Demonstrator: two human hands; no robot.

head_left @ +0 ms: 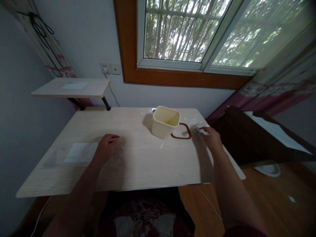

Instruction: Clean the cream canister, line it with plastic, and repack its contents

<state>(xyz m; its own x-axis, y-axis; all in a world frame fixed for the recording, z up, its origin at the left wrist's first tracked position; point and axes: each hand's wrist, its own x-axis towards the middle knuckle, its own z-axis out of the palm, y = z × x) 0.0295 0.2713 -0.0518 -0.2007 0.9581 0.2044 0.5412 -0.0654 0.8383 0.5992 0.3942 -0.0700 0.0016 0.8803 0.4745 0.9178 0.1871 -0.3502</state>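
My left hand is over the left half of the desk, its fingers pinched. Clear plastic film hangs or lies just under its fingertips. Near the desk's right edge, my right hand is closed on crumpled plastic, whitish and partly see-through. Between the hands, toward the back, stands a small cream bin, upright with its mouth open. A reddish-brown rounded frame lies flat beside it, partly hidden behind the bin. More clear plastic shows on the desk behind the bin.
The pale wooden desk carries a raised shelf at the back left. A white sheet lies beside my left hand. Behind are a wall socket and a window. To the right stands dark brown furniture.
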